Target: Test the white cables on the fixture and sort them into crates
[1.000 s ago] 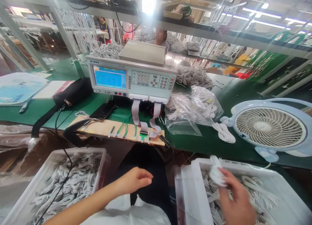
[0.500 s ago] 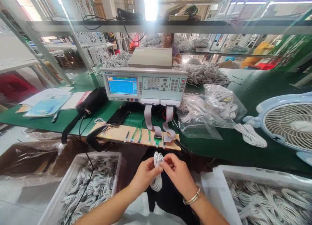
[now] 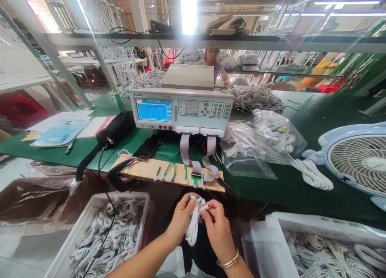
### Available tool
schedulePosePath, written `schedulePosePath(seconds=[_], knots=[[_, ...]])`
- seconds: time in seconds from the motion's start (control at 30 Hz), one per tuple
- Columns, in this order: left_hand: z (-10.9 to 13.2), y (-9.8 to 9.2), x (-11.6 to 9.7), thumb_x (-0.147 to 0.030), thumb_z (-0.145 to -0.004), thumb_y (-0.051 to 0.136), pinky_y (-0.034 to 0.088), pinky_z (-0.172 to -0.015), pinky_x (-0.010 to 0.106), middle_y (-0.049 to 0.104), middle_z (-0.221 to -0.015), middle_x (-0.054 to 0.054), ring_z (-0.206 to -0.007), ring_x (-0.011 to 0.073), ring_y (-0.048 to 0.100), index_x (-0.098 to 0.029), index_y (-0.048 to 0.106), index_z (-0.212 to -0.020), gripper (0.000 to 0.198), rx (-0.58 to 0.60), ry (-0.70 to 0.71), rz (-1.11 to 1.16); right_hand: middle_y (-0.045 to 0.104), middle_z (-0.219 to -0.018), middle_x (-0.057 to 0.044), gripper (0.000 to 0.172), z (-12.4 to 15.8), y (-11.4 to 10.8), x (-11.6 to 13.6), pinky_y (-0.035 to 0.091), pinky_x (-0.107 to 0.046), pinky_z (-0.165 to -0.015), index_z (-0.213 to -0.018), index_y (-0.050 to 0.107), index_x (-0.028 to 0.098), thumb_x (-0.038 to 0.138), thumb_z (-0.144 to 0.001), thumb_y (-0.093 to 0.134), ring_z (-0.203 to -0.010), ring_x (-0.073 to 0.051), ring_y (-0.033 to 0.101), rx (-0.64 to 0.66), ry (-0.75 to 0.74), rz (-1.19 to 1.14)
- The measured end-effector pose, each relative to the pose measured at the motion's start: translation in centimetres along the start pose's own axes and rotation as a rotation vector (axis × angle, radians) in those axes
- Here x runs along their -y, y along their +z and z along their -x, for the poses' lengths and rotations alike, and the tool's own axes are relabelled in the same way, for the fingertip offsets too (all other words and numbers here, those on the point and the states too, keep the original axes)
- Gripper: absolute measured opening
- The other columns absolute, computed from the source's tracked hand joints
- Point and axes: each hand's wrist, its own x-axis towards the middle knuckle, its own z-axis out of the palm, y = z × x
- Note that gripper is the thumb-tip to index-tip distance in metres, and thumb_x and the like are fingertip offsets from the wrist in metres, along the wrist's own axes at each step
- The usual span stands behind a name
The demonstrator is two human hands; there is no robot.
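Well, the cable [image 3: 191, 229]: we had it looped into a white bundle, raised in front of our lap, and we read clock directions from it.
Left hand [image 3: 182, 213]: we gripped the top of the bundle between thumb and fingers, a small end piece showing near the fingertips.
Right hand [image 3: 215, 219]: we pinched a white plug [image 3: 205, 208] at one end, at about one o'clock, close to the loops.
Feel: we judged the loops light, soft and bendy, apt to slide apart in a loose hold; the plug seemed stiffer.
Hold: we thought the bundle best squeezed around its gathered top, and the plug by its body, sparing the thin wire.
Board [image 3: 147, 169] and machine [image 3: 181, 113]: we faced both towards twelve o'clock.
Bins: we had the left bin [image 3: 144, 213] near nine and the right bin [image 3: 277, 242] near three, both holding coils [image 3: 113, 229].
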Motion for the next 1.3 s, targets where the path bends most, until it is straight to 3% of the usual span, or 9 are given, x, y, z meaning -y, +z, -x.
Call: schedulePosePath(seconds=[0.07,0.17,0.3,0.47,0.7,0.93,1.07,1.3], knots=[[-0.4,0.1,0.7,-0.049,-0.073,0.044,0.037,-0.048,0.021,0.046,-0.063,-0.004,-0.048,0.0075,0.042,-0.019,0.046,-0.082,0.031,-0.039,-0.011,-0.035,0.062,-0.070,-0.002,0.021,-0.6,0.0,-0.1,0.047,-0.025,-0.054,-0.095,0.044,0.019,0.030,-0.077,0.050,-0.059,-0.016,0.058,-0.024,0.104,-0.118],[-1.1,-0.1,1.4,-0.047,-0.073,0.045,0.036,-0.053,0.020,0.044,-0.062,-0.004,-0.054,0.0079,0.041,-0.017,0.046,-0.073,0.030,-0.103,0.054,-0.146,0.060,-0.059,0.000,0.023,-1.9,-0.2,-0.6,0.045,-0.024,-0.048,-0.084,0.054,0.017,0.035,-0.071,0.058,-0.054,-0.016,0.056,-0.027,0.195,-0.222],[-1.7,-0.7,0.5,-0.041,-0.068,0.055,0.035,-0.060,0.020,0.047,-0.067,-0.002,-0.063,0.0089,0.043,-0.015,0.050,-0.065,0.027,-0.133,0.132,-0.281,0.063,-0.063,-0.004,0.030,-3.2,-0.5,-1.4,0.045,-0.026,-0.050,-0.082,0.060,0.013,0.038,-0.066,0.063,-0.056,-0.018,0.057,-0.001,0.255,-0.350],[-2.1,-1.9,-1.6,-0.040,-0.061,0.062,0.032,-0.048,0.018,0.052,-0.059,-0.001,-0.053,0.0085,0.044,-0.013,0.055,-0.069,0.029,0.025,-0.048,-0.246,0.063,-0.062,-0.004,0.030,-3.9,-0.7,-1.2,0.043,-0.027,-0.050,-0.085,0.060,0.012,0.036,-0.067,0.063,-0.056,-0.018,0.056,0.021,0.279,-0.398],[-2.2,-2.7,-3.5,-0.039,-0.060,0.063,0.040,-0.051,0.020,0.059,-0.061,0.003,-0.052,0.0084,0.052,-0.011,0.056,-0.069,0.030,0.063,-0.188,-0.123,0.060,-0.056,-0.001,0.026,-4.5,0.3,-1.0,0.042,-0.026,-0.046,-0.076,0.060,0.014,0.036,-0.064,0.066,-0.048,-0.015,0.054,-0.053,0.359,-0.566],[-2.8,-1.7,-2.9,-0.033,-0.057,0.066,0.036,-0.043,0.017,0.060,-0.057,0.004,-0.045,0.0068,0.050,-0.012,0.049,-0.059,0.027,-0.026,-0.265,0.008,0.066,-0.067,-0.004,0.028,-4.2,-1.7,-0.8,0.045,-0.027,-0.057,-0.085,0.059,0.014,0.032,-0.065,0.066,-0.063,-0.019,0.060,0.132,0.341,-0.418],[-2.8,-1.0,-2.0,-0.033,-0.058,0.065,0.035,-0.043,0.016,0.058,-0.055,0.002,-0.045,0.0059,0.049,-0.013,0.047,-0.057,0.027,-0.096,-0.200,0.075,0.067,-0.076,-0.005,0.029,-3.5,-2.3,-0.8,0.046,-0.027,-0.064,-0.092,0.056,0.014,0.031,-0.069,0.062,-0.072,-0.019,0.060,0.124,0.284,-0.361],[-2.7,-1.0,-2.3,-0.029,-0.060,0.065,0.035,-0.044,0.014,0.058,-0.055,0.002,-0.044,0.0039,0.047,-0.013,0.047,-0.057,0.024,-0.096,-0.232,0.140,0.067,-0.077,-0.006,0.030,-3.3,-2.0,-0.8,0.048,-0.028,-0.059,-0.092,0.057,0.015,0.035,-0.070,0.060,-0.070,-0.021,0.061,0.102,0.274,-0.348]])
